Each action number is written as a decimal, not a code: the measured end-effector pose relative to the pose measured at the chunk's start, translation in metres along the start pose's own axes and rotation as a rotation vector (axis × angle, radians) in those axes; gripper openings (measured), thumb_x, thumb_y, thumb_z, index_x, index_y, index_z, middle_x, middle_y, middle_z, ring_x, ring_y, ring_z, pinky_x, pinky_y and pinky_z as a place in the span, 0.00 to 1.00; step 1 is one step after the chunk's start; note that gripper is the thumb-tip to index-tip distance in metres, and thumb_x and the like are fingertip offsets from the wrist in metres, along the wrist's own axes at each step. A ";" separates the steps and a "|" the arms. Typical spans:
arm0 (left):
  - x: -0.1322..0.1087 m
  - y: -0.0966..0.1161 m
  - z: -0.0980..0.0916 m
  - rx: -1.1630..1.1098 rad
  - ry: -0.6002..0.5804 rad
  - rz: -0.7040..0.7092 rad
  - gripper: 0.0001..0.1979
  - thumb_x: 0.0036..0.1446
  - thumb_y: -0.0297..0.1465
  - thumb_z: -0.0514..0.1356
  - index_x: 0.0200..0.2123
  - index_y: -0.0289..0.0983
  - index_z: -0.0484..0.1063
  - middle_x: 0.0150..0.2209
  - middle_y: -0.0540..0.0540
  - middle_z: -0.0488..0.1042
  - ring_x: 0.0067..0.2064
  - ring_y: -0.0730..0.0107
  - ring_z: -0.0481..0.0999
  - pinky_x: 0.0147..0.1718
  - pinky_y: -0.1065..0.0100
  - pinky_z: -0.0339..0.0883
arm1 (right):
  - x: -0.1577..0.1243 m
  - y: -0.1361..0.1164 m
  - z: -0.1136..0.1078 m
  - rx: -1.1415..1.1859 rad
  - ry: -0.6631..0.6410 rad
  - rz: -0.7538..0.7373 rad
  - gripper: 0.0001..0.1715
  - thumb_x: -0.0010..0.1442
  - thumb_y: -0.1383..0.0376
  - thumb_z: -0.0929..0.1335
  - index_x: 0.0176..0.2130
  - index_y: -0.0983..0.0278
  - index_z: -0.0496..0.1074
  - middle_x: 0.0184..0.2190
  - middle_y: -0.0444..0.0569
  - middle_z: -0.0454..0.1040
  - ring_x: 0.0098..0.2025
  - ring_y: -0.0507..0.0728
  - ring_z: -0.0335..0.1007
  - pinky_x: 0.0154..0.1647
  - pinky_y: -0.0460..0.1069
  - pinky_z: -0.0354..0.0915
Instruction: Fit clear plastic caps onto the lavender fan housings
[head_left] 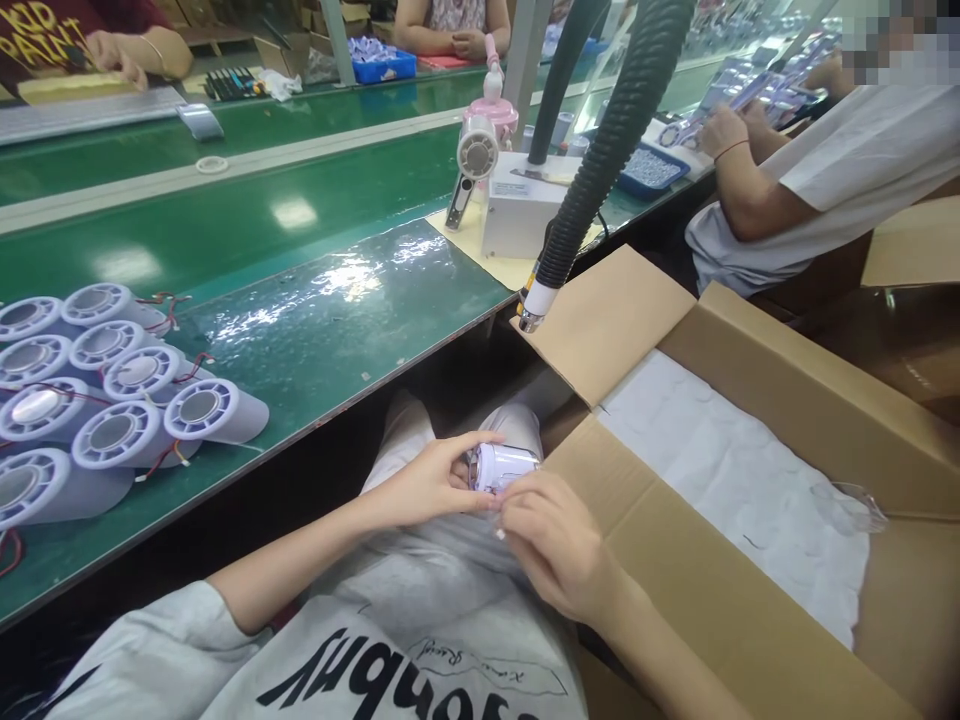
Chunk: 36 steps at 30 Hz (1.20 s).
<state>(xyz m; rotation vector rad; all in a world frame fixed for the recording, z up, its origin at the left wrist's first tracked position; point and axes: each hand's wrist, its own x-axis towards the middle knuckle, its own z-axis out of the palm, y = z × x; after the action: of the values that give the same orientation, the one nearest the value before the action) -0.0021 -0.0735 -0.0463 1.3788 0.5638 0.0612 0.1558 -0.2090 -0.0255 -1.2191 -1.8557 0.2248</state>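
Over my lap, my left hand [439, 482] is closed around a lavender cylindrical fan housing [502, 464], thumb and fingers on either side of its ringed end. My right hand [559, 540] is pinched at the housing's near right side, its fingertips touching or very close to it. A tiny white plug [501, 534] shows below those fingertips; whatever is inside the pinch is hidden. On the bench to the left stand several similar lavender fan housings [112, 435] with round grilles and thin red wires.
An open cardboard box [652, 540] with white sheeting [735, 480] inside is at my right. A black ridged hose [600, 160] hangs above it. On the green bench [315, 330] stand a white box [517, 215] and a handheld fan [476, 160]. A co-worker [817, 170] sits at right.
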 end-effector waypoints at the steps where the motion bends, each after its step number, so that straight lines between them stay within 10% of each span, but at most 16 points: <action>1: 0.000 -0.001 -0.001 -0.074 -0.026 -0.015 0.39 0.48 0.37 0.71 0.62 0.38 0.61 0.36 0.48 0.75 0.30 0.73 0.75 0.32 0.70 0.69 | -0.001 0.002 -0.003 0.050 0.020 0.067 0.11 0.69 0.65 0.62 0.51 0.58 0.67 0.42 0.53 0.73 0.48 0.63 0.70 0.48 0.59 0.68; 5: -0.003 -0.003 -0.003 -0.325 -0.101 -0.010 0.41 0.48 0.33 0.72 0.63 0.40 0.60 0.51 0.40 0.73 0.38 0.68 0.79 0.41 0.63 0.72 | -0.012 0.014 -0.014 0.163 -0.079 0.411 0.44 0.61 0.45 0.69 0.66 0.56 0.51 0.69 0.58 0.47 0.68 0.71 0.47 0.64 0.66 0.56; 12: -0.012 -0.004 -0.005 -0.455 -0.220 0.026 0.43 0.49 0.29 0.71 0.66 0.48 0.57 0.62 0.40 0.64 0.55 0.62 0.72 0.53 0.61 0.66 | -0.017 0.016 -0.008 0.172 -0.176 0.341 0.28 0.66 0.63 0.69 0.63 0.56 0.61 0.60 0.55 0.64 0.61 0.64 0.64 0.60 0.59 0.66; 26: -0.035 0.007 0.002 -0.284 -0.194 0.116 0.44 0.53 0.27 0.67 0.68 0.50 0.50 0.56 0.41 0.71 0.46 0.68 0.78 0.48 0.62 0.72 | -0.012 0.005 -0.003 0.159 -0.106 0.179 0.34 0.64 0.70 0.69 0.64 0.49 0.62 0.62 0.52 0.63 0.61 0.65 0.65 0.58 0.60 0.69; 32: -0.040 0.029 0.014 0.126 0.007 0.448 0.44 0.49 0.16 0.61 0.67 0.47 0.53 0.64 0.39 0.63 0.62 0.56 0.68 0.59 0.54 0.65 | -0.009 -0.009 -0.021 0.757 -0.148 0.620 0.53 0.61 0.54 0.73 0.71 0.47 0.40 0.71 0.55 0.46 0.64 0.67 0.60 0.53 0.59 0.73; 36: -0.037 0.034 0.018 0.357 0.026 0.657 0.42 0.51 0.17 0.59 0.67 0.48 0.53 0.66 0.40 0.61 0.65 0.55 0.63 0.63 0.50 0.57 | -0.001 -0.017 -0.033 0.960 -0.101 0.688 0.35 0.63 0.50 0.70 0.65 0.52 0.57 0.61 0.55 0.64 0.54 0.63 0.71 0.46 0.54 0.76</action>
<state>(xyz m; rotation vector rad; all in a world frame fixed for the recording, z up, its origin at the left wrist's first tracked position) -0.0171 -0.0965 -0.0007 1.8701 0.1211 0.5298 0.1693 -0.2286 0.0032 -1.0687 -1.0546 1.3872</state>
